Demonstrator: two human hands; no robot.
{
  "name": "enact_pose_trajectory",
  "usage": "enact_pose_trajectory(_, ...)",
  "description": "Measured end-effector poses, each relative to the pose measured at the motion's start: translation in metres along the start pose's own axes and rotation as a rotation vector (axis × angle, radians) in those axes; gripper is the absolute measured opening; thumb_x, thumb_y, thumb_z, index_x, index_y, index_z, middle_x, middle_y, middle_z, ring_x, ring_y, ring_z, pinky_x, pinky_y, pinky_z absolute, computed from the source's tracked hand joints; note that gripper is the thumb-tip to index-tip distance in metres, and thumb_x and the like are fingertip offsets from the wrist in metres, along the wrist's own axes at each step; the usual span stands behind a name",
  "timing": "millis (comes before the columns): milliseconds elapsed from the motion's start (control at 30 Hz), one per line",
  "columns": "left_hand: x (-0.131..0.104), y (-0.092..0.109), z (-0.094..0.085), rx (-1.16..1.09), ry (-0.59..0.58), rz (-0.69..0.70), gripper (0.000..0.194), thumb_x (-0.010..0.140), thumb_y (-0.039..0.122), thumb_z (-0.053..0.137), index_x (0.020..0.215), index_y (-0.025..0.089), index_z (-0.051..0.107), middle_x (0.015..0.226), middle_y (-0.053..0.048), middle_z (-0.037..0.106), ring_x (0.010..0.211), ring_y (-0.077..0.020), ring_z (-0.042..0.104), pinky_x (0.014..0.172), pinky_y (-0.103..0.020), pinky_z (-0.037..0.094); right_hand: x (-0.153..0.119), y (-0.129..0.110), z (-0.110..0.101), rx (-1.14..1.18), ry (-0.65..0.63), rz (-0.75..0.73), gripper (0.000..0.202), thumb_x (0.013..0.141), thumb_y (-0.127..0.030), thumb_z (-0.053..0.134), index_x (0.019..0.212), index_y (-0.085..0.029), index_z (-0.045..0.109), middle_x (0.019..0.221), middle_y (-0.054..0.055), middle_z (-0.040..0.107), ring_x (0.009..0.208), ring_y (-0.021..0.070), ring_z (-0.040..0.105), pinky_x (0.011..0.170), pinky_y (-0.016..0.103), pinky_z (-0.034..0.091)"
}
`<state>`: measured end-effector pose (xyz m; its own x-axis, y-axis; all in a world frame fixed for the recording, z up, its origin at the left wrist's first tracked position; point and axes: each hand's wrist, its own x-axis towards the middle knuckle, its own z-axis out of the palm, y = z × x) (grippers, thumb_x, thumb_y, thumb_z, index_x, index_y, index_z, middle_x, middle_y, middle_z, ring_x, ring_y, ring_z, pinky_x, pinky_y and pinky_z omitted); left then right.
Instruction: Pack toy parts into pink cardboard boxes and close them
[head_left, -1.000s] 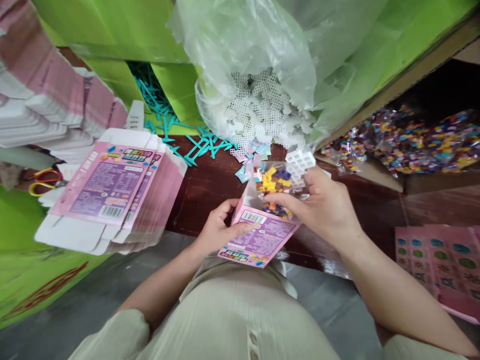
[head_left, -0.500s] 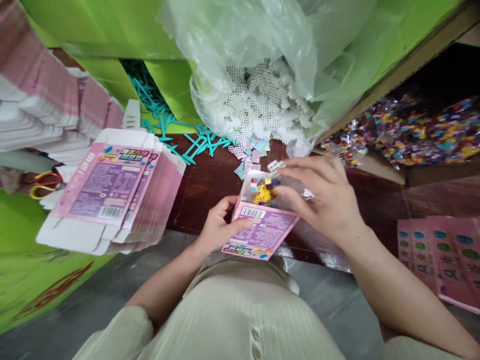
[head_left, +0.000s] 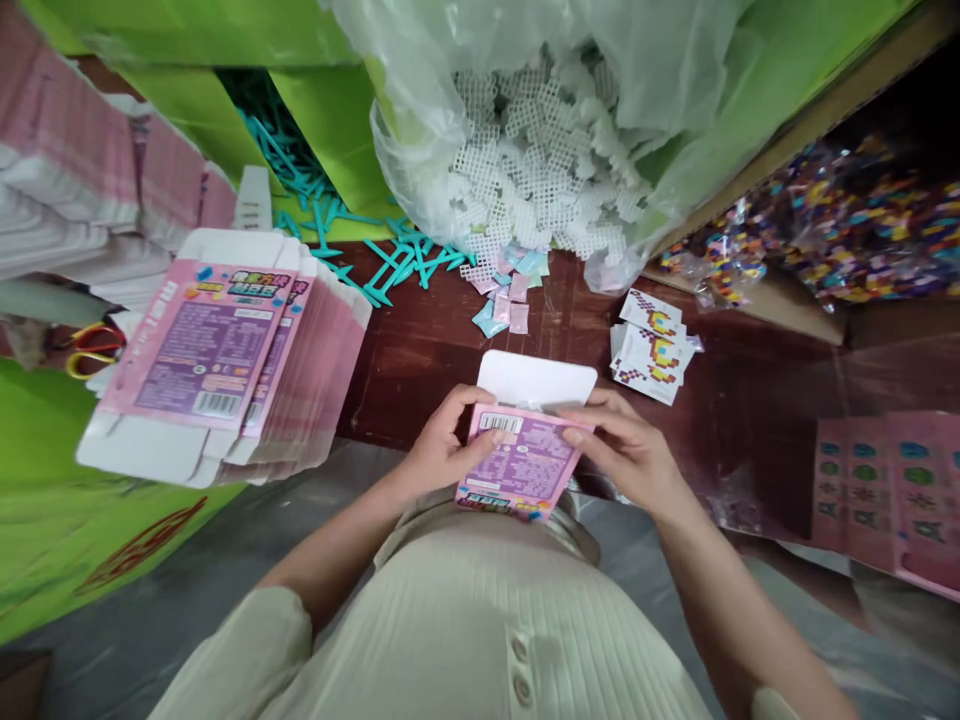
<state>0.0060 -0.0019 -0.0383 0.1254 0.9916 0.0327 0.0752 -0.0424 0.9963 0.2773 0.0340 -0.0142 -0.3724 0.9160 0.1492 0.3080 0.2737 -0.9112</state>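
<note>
A pink and purple box point(head_left: 525, 462) is held between both hands near my waist, its white top flap point(head_left: 536, 380) standing up at the far side. My left hand point(head_left: 450, 440) grips the box's left edge, thumb on the printed face. On the right edge, my right hand point(head_left: 626, 445) grips with its thumb on the face and fingers behind. The box's contents are hidden. Beyond it lie small pastel packets point(head_left: 510, 305). White cards with pixel pictures point(head_left: 656, 350) rest to the right of the flap.
Flat pink boxes point(head_left: 217, 350) are stacked at left, near scissors point(head_left: 94, 350). Teal plastic pieces point(head_left: 405, 265) and a bag of white grids point(head_left: 532, 170) lie at the back. Colourful bead packets point(head_left: 832, 230) fill a carton at right, above pink printed sheets point(head_left: 900, 490).
My right hand has come down from above the opening onto the box's right edge. The white flap now stands visible, the colourful contents no longer show, and the white cards have come into view.
</note>
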Motion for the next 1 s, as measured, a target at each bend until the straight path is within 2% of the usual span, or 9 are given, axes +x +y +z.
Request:
enact_pose_trajectory(67,-0.002,-0.004,-0.006,0.018,-0.086,-0.048,0.026,0.098,0.040,0.073,0.118,0.024,0.069,0.114,-0.006,0.068,0.102,-0.0202,0.067,0.090,-0.031,0.054,-0.013,0.009,0.004,0.014,-0.077,0.007,0.027,0.099,-0.030,0.071,0.121,-0.043,0.079,0.124,0.002,0.073,0.118,0.0220,0.072,0.101,0.044,0.064)
enact_pose_trajectory(167,-0.001,-0.009,-0.012,0.049,0.006,0.010,0.022,0.103,0.042,0.065,0.109,0.023,0.073,0.135,-0.010,0.067,0.130,-0.0253,0.062,0.109,-0.039,0.050,-0.022,0.018,0.012,-0.010,0.004,-0.022,0.038,0.100,-0.026,0.069,0.133,-0.044,0.074,0.147,0.003,0.064,0.136,0.0235,0.063,0.114,0.048,0.057)
enact_pose_trajectory(233,0.001,-0.012,-0.013,-0.016,0.104,0.031,0.022,0.101,0.040,0.070,0.116,0.023,0.069,0.128,-0.009,0.071,0.122,-0.0225,0.066,0.105,-0.038,0.053,-0.022,0.022,0.017,0.005,0.098,-0.055,0.053,0.101,-0.023,0.068,0.149,-0.045,0.061,0.146,0.003,0.066,0.133,0.0214,0.065,0.114,0.046,0.056)
enact_pose_trajectory(300,0.001,-0.013,-0.014,-0.076,0.121,0.014,0.028,0.098,0.038,0.074,0.122,0.025,0.066,0.114,-0.006,0.075,0.108,-0.0188,0.071,0.095,-0.033,0.056,-0.019,0.022,0.019,0.041,0.078,-0.083,0.059,0.103,-0.020,0.066,0.154,-0.046,0.055,0.135,0.002,0.073,0.123,0.0182,0.070,0.109,0.042,0.058)
enact_pose_trajectory(433,-0.002,-0.004,-0.016,-0.015,0.011,-0.002,0.020,0.096,0.040,0.076,0.103,0.021,0.074,0.122,-0.010,0.073,0.118,-0.0212,0.070,0.099,-0.034,0.057,-0.012,0.011,0.018,0.106,-0.068,-0.055,0.021,0.101,-0.026,0.070,0.117,-0.036,0.080,0.128,0.002,0.076,0.117,0.0185,0.073,0.104,0.036,0.059)
enact_pose_trajectory(533,-0.002,0.009,-0.016,-0.010,0.020,-0.053,0.020,0.095,0.037,0.078,0.099,0.019,0.070,0.121,-0.010,0.074,0.113,-0.0208,0.071,0.094,-0.033,0.058,-0.007,0.001,0.024,0.163,0.002,0.059,0.005,0.098,-0.031,0.075,0.102,-0.030,0.078,0.116,0.002,0.079,0.108,0.0178,0.075,0.093,0.031,0.061)
enact_pose_trajectory(700,-0.004,0.020,-0.018,-0.007,0.059,-0.080,0.020,0.096,0.037,0.076,0.097,0.019,0.066,0.106,-0.006,0.077,0.096,-0.0162,0.072,0.082,-0.028,0.057,-0.003,-0.006,0.031,0.222,0.043,0.160,0.009,0.095,-0.034,0.079,0.101,-0.028,0.076,0.105,0.001,0.079,0.089,0.0144,0.075,0.077,0.025,0.061)
enact_pose_trajectory(900,-0.017,0.003,-0.026,0.039,0.039,0.031,0.037,0.089,0.032,0.084,0.120,0.023,0.066,0.123,-0.008,0.074,0.111,-0.0194,0.073,0.092,-0.032,0.060,-0.014,0.004,0.025,0.145,-0.092,0.022,0.029,0.097,-0.032,0.076,0.126,-0.031,0.073,0.139,0.008,0.070,0.123,0.0199,0.071,0.088,0.031,0.065)
enact_pose_trajectory(1000,-0.017,0.015,-0.016,0.146,0.064,0.160,0.014,0.093,0.024,0.079,0.105,0.024,0.071,0.113,-0.004,0.076,0.108,-0.0188,0.074,0.093,-0.033,0.060,-0.019,-0.008,0.023,0.037,-0.020,-0.091,0.020,0.100,-0.027,0.072,0.120,-0.028,0.074,0.135,0.009,0.071,0.126,0.0197,0.068,0.099,0.037,0.062)
